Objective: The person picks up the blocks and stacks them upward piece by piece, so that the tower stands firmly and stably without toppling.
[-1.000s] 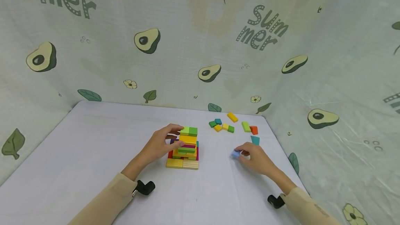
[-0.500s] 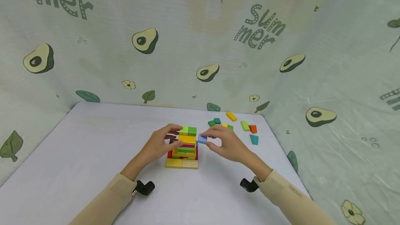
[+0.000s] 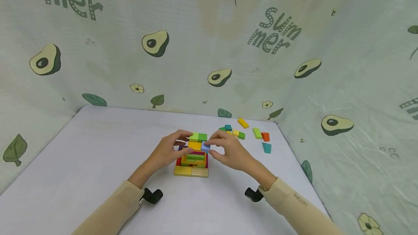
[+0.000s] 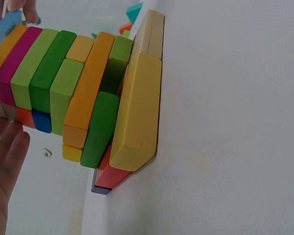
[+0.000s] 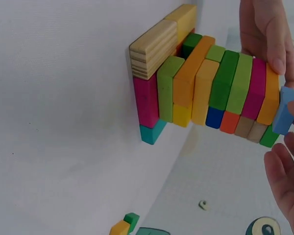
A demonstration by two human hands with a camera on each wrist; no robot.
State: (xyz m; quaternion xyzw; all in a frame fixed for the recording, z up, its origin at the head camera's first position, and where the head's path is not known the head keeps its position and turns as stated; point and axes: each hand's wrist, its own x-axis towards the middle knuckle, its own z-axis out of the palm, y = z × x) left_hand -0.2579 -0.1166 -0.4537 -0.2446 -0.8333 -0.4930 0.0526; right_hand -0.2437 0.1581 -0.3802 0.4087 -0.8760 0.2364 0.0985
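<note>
A tower of colored wooden blocks [image 3: 196, 157] stands on the table in the head view, layered in orange, magenta, green and yellow. My right hand [image 3: 232, 151] pinches a small light blue block [image 5: 284, 110] between thumb and fingers. That block is at the right end of the tower's top, against the uppermost orange block [image 3: 194, 145]. At the tower's upper left, my left hand [image 3: 168, 149] rests its fingertips on the side, the thumb near the front. Two green blocks [image 3: 197, 137] sit at the top, toward the back.
Loose blocks lie at the table's back right: a long yellow block [image 3: 243, 123], a light green one [image 3: 257, 133], a red one [image 3: 265, 136] and a teal one [image 3: 266, 147], among several smaller ones. A patterned cloth [image 3: 183, 57] hangs behind the table.
My right hand has carried the light blue block from the table at the right, leftward and up, to the tower's top. My left hand has stayed at the tower.
</note>
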